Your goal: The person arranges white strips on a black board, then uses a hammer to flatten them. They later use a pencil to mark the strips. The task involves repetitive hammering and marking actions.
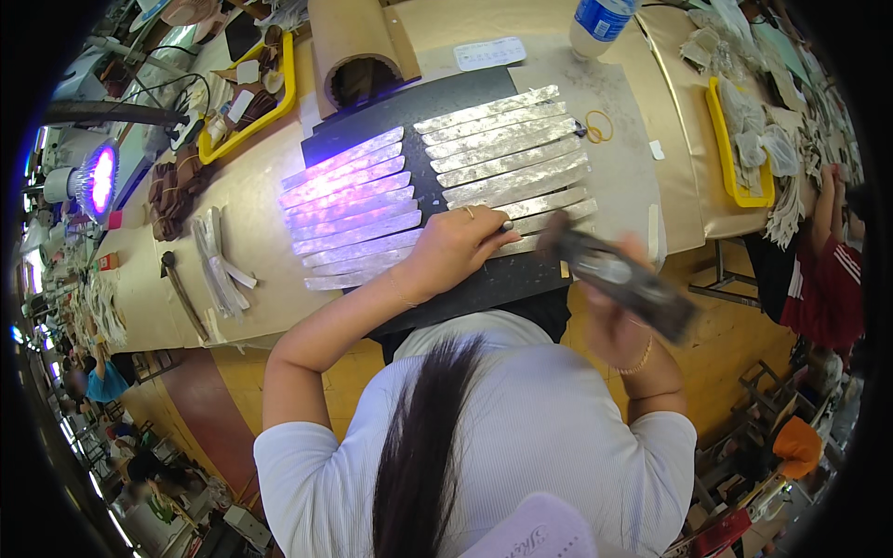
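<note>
Two columns of silvery, flat strips lie side by side on a black board, a left column [349,200] and a right column [507,153]. My left hand [456,249] rests over the near ends of the strips. Its fingers close around a small rod with a rounded grey end [507,226], mostly hidden by the hand. To the right, my right hand [614,321] grips a thick, dark oblong tool [628,279], smeared by motion. One end of that tool is close to the rod; whether they touch I cannot tell.
A lit purple lamp [100,181] shines from the left. A hammer [183,293], pale strips [219,265] and brown bundles [175,195] lie at left. A cardboard tube [363,46], bottle [600,26], rubber bands [598,126] and yellow trays [293,88] [726,139] surround the board.
</note>
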Action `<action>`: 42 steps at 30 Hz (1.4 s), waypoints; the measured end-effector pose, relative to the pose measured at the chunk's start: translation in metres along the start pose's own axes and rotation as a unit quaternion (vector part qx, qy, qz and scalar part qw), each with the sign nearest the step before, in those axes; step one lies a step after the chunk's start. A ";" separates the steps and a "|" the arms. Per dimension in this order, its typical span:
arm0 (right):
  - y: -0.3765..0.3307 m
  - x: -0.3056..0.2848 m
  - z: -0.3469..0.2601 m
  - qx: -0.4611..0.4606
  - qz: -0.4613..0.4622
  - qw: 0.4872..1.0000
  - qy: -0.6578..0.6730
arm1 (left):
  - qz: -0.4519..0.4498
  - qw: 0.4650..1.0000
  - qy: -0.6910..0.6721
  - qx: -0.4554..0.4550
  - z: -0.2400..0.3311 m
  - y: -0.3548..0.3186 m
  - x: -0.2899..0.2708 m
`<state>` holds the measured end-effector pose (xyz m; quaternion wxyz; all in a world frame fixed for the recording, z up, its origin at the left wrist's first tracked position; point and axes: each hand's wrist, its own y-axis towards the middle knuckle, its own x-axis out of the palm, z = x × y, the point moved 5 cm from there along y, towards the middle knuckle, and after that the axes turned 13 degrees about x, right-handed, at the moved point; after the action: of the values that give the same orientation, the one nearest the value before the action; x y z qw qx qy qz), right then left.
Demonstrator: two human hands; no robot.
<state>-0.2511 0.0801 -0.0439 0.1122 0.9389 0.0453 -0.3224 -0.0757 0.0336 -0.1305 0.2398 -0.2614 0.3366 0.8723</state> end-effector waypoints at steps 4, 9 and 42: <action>0.013 0.012 0.004 0.019 -0.087 0.982 -0.165 | -0.018 1.000 0.024 0.007 0.000 -0.001 0.003; 0.007 -0.008 0.000 0.016 0.047 0.998 0.031 | -0.016 0.990 0.013 -0.139 -0.017 -0.010 0.005; 0.002 -0.010 0.009 0.033 0.051 0.997 0.056 | -0.019 0.987 -0.057 -0.150 0.000 -0.023 0.011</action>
<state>-0.2636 0.0755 -0.0441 0.0944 0.9597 -0.0074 -0.2647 -0.0699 0.0511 -0.1477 0.2333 -0.2503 0.1823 0.9218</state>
